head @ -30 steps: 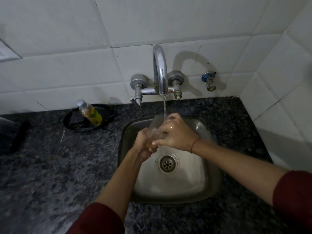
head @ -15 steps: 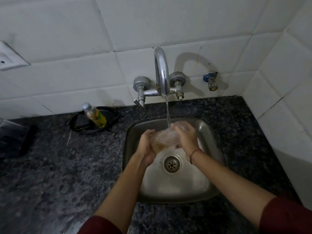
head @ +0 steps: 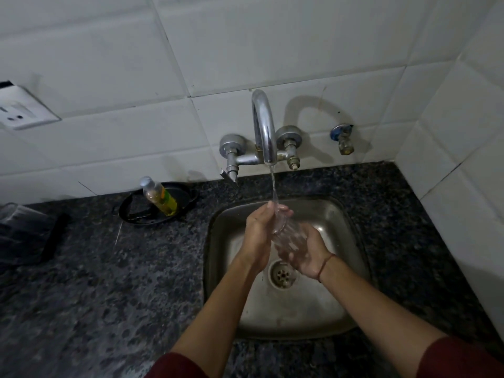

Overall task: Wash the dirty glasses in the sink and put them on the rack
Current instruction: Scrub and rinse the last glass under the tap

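Observation:
A clear ribbed glass [head: 287, 236] is held tilted over the steel sink [head: 351, 304], its far end under the thin stream from the chrome tap [head: 264, 126]. My left hand [head: 256, 238] presses against the glass's left side, fingers reaching up to the stream. My right hand [head: 308, 255] cups the glass from below and the right, palm up. Water runs over the glass and my fingers. The drain [head: 282, 274] shows just below my hands.
A soap bottle [head: 159, 196] with yellow-green liquid leans in a black dish [head: 136, 214] on the dark granite counter, left of the sink. A dark rack-like object [head: 24, 236] sits at the far left. White tiled walls rise behind and at the right; a socket [head: 19, 110] is on the left wall.
The glass has turned from lying across between my hands to pointing up toward the stream. My right hand has shifted from on top of it to underneath, palm up.

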